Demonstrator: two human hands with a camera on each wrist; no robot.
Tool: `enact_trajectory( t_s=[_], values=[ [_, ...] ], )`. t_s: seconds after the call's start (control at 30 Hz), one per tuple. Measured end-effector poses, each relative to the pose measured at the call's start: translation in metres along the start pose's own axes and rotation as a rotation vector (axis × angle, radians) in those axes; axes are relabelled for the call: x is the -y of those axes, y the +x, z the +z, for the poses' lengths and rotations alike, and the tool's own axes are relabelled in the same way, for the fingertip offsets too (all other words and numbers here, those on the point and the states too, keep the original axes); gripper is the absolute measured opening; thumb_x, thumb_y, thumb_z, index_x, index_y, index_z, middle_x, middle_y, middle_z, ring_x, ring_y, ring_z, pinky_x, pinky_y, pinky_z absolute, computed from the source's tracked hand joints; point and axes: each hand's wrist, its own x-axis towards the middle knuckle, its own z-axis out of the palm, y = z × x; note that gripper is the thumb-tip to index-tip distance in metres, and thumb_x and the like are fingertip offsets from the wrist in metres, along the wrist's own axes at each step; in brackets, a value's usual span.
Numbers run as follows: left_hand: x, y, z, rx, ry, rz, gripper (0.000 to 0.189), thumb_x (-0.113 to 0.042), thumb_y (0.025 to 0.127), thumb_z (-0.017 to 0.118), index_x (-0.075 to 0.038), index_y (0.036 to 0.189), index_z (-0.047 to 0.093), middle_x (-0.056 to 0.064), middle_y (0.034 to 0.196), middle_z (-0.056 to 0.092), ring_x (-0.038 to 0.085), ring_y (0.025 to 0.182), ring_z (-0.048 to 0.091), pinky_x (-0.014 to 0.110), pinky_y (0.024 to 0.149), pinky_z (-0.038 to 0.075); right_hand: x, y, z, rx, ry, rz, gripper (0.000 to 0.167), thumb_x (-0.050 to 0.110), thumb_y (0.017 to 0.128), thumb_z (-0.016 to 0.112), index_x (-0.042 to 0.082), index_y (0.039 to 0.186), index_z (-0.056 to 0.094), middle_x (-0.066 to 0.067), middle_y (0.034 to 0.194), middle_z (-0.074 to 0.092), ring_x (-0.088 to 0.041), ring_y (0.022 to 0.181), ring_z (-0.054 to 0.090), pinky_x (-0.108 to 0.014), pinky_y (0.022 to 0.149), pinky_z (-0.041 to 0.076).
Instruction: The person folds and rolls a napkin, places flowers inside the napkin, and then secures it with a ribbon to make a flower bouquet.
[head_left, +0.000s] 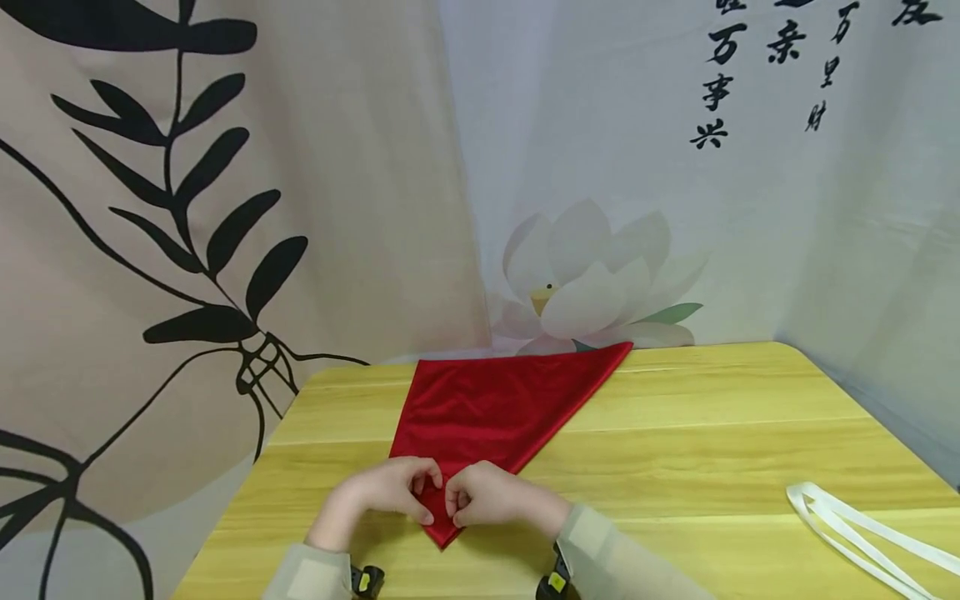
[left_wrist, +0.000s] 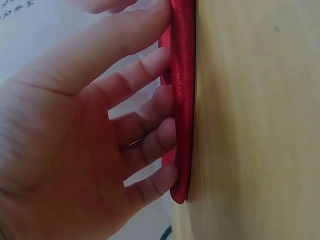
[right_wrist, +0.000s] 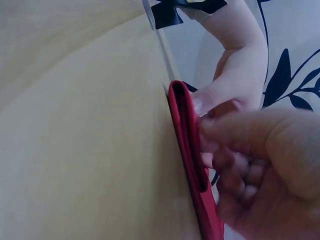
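Red cloth point(head_left: 498, 408), faintly glossy, lightly creased, tapering to a folded point, spans centre to lower centre of the head view; left hand point(head_left: 388, 487) touches it, fingers relaxed; right hand point(head_left: 491, 497) curls at its edge, whether pinching cannot be told.

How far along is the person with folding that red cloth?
Done, it seems: the red cloth shows stacked, folded layers in the right wrist view. In hand: the left hand and right hand are both at its narrow near end. Left, probably: more folding or smoothing, since the wide far part lies spread out. The white ribbon lies apart, untouched.
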Motion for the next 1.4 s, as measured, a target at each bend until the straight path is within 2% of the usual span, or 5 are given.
enact_trajectory(
  t_s=[0.2, 0.5, 1.0, 1.17, 1.4],
  values=[
    [0.0, 0.0, 0.002, 0.002, 0.004, -0.01, 0.034, -0.017, 0.072, 0.084, -0.014, 0.097, 0.061, 0.004, 0.079, 0.056, 0.013, 0.072, 0.049, 0.027, 0.062, 0.041, -0.005, 0.001, 0.009, 0.041, 0.026, -0.078, 0.01, 0.01, 0.078, 0.076, 0.015, 0.075, 0.067, 0.02, 0.063, 0.053, 0.009, 0.06, 0.048, -0.01, 0.059, 0.041],
    [0.008, -0.003, -0.001, 0.023, -0.054, 0.026, 0.031, -0.016, 0.075, 0.081, -0.012, 0.1, 0.063, 0.006, 0.081, 0.057, 0.014, 0.074, 0.051, 0.027, 0.064, 0.043, -0.005, 0.001, 0.012, 0.054, 0.089, -0.011, 0.021, 0.023, 0.073, 0.085, 0.019, 0.075, 0.065, 0.017, 0.06, 0.049, 0.005, 0.056, 0.043, -0.013, 0.054, 0.039],
    [0.008, -0.005, -0.005, 0.028, -0.091, 0.019, 0.029, -0.017, 0.079, 0.078, -0.009, 0.103, 0.064, 0.008, 0.082, 0.057, 0.016, 0.076, 0.052, 0.027, 0.066, 0.043, 0.016, 0.005, 0.02, -0.016, -0.129, 0.071, 0.044, 0.043, 0.068, 0.085, 0.019, 0.058, 0.049, 0.014, 0.05, 0.041, -0.001, 0.052, 0.038, -0.015, 0.051, 0.032],
    [0.008, -0.005, -0.005, 0.03, -0.093, 0.014, 0.03, -0.017, 0.079, 0.078, -0.009, 0.104, 0.064, 0.008, 0.083, 0.057, 0.017, 0.077, 0.052, 0.027, 0.066, 0.044, 0.019, 0.005, 0.025, -0.025, -0.187, 0.103, 0.045, 0.04, 0.068, 0.082, 0.019, 0.056, 0.045, 0.012, 0.049, 0.038, -0.003, 0.052, 0.037, -0.017, 0.05, 0.03],
    [0.008, -0.005, -0.005, 0.044, -0.112, 0.017, 0.03, -0.017, 0.079, 0.078, -0.008, 0.104, 0.064, 0.01, 0.085, 0.058, 0.017, 0.078, 0.052, 0.027, 0.067, 0.044, 0.02, 0.003, 0.024, -0.042, -0.168, 0.092, 0.034, 0.026, 0.068, 0.075, 0.02, 0.055, 0.045, 0.015, 0.048, 0.035, -0.003, 0.05, 0.035, -0.017, 0.049, 0.028]
  ],
)
